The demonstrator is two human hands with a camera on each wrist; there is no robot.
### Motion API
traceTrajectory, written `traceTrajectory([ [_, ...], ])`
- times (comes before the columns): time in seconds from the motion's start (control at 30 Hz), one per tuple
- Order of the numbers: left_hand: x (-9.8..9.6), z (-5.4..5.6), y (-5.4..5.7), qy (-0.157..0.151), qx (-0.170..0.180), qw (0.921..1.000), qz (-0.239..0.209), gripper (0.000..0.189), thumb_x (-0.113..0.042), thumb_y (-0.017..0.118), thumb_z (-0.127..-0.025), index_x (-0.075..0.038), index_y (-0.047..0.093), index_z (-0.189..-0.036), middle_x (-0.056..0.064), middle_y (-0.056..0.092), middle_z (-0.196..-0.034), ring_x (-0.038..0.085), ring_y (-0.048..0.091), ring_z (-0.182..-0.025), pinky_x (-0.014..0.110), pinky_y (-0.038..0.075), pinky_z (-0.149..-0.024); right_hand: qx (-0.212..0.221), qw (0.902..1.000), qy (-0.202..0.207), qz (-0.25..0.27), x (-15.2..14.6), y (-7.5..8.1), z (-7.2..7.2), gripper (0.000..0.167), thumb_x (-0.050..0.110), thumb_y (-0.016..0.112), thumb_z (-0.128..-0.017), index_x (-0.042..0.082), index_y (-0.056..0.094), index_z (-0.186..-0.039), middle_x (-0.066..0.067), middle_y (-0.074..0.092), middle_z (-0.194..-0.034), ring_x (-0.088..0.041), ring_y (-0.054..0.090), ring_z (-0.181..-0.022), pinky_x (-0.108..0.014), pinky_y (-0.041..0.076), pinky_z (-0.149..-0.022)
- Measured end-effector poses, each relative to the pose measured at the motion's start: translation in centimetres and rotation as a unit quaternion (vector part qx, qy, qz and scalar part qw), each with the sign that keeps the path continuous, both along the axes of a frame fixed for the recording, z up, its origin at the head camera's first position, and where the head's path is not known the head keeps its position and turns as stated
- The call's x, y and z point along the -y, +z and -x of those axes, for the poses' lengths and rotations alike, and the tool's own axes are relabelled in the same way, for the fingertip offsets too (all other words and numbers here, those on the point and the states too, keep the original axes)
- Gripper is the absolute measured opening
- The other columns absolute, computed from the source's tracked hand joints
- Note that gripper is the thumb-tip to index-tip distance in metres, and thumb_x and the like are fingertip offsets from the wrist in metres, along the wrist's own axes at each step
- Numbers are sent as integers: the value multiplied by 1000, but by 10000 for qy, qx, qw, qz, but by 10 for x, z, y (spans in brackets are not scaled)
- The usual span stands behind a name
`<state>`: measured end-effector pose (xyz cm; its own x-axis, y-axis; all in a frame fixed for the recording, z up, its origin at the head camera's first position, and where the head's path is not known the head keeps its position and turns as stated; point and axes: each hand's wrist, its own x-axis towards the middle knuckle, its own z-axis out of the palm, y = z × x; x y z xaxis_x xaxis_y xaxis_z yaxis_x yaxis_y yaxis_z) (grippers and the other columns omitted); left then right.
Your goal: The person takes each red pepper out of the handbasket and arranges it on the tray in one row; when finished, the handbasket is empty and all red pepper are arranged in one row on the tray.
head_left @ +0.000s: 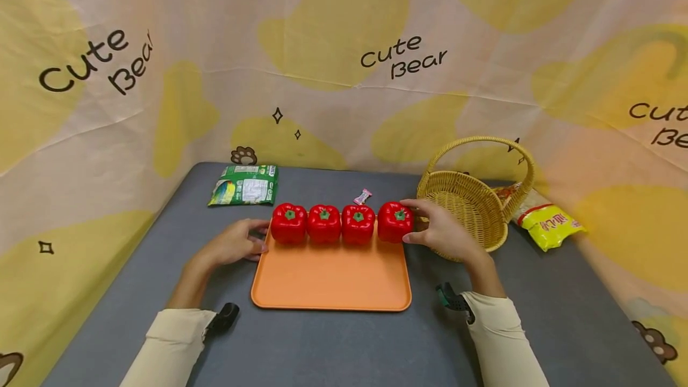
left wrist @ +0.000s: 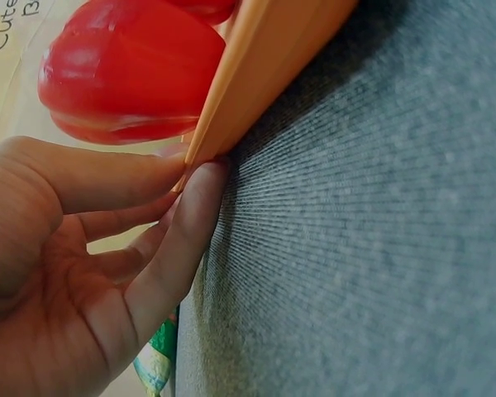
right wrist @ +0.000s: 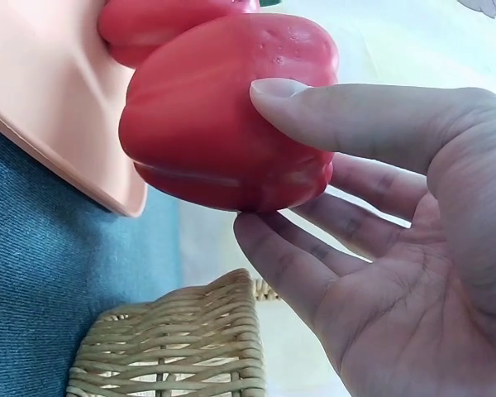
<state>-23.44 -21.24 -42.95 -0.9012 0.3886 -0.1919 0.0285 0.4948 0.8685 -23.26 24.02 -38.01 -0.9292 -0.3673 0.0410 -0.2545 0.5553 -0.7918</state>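
Note:
Several red bell peppers (head_left: 324,224) with green stems form a row along the far side of an orange tray (head_left: 330,279). My right hand (head_left: 445,229) grips the rightmost bell pepper (head_left: 395,222). In the right wrist view, the thumb lies on one side of that pepper (right wrist: 207,116) and the fingers curl round the other. At the tray's left side, my left hand (head_left: 236,240) pinches the rim. The left wrist view shows the thumb and a finger meeting at the tray's edge (left wrist: 256,74), close beside the leftmost pepper (left wrist: 132,74).
A wicker basket (head_left: 462,208) with a tall handle stands just beyond my right hand. Behind it lies a yellow and red snack bag (head_left: 550,226). A green packet (head_left: 245,185) is at the back left, and a small pink wrapped candy (head_left: 362,196) sits behind the peppers.

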Motion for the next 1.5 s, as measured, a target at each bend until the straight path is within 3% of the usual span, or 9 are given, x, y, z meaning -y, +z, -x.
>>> traceTrajectory([
  [0.4,-3,2,1,12,19,10000,84,64,3,61,-95,18,37,-153,35,54,-144,30,73,-105,40,67,-81,-352,9970,-66,-686,4,-8,4,72,11,86,-83,3,57,-149,-19,64,-140,-34,66,-117,-58,56,-104],
  [0.6,-3,1,1,0,23,10000,81,64,3,61,-96,18,37,-153,36,53,-144,31,73,-106,40,67,-81,-457,9958,-8,-793,5,-10,5,71,8,85,-82,0,58,-146,-20,66,-136,-33,66,-113,-56,58,-100],
  [1.07,-2,0,-1,4,-3,10000,60,64,4,61,-95,19,37,-153,36,54,-143,31,73,-106,40,67,-81,-168,9977,11,-656,9,-15,8,75,11,86,-83,2,54,-150,-21,61,-143,-37,66,-122,-56,57,-105],
  [1.5,-1,2,-2,-25,-2,10000,74,63,4,61,-96,19,37,-153,35,54,-143,29,73,-104,40,67,-81,-286,9978,13,-606,10,-17,8,71,7,84,-85,1,55,-150,-22,59,-146,-40,60,-132,-57,51,-111],
])
